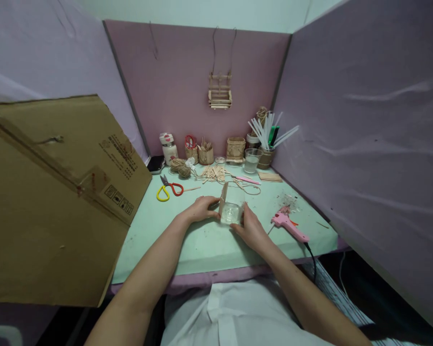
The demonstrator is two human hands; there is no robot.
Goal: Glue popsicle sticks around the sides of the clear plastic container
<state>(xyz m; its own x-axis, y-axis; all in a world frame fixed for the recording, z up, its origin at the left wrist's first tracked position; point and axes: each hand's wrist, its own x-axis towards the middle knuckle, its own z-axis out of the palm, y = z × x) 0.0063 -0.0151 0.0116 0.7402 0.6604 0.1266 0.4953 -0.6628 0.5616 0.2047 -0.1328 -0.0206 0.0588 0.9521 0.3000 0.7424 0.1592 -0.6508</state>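
A clear glass [232, 211] stands on the table in front of me, between my two hands. Along its left side is an upright brownish flat piece [223, 196], perhaps joined wooden sticks. My left hand [203, 209] presses this piece against the glass, fingers and thumb closed at the side. From the right, my right hand [250, 227] grips the lower part of the glass, with the thumb in front. Behind the glass lie a pink pen-like tool [248, 180], a loop of twine [251, 190] and flat wooden sticks [214, 173].
Scissors [170, 188] lie left, near a twine ball [180, 167]. A pink glue gun [290, 227] with its cord rests right. Stick-covered pots [206, 154], a water cup [251, 161] and white glue sticks [266, 130] line the back. A large cardboard sheet [57, 206] leans left.
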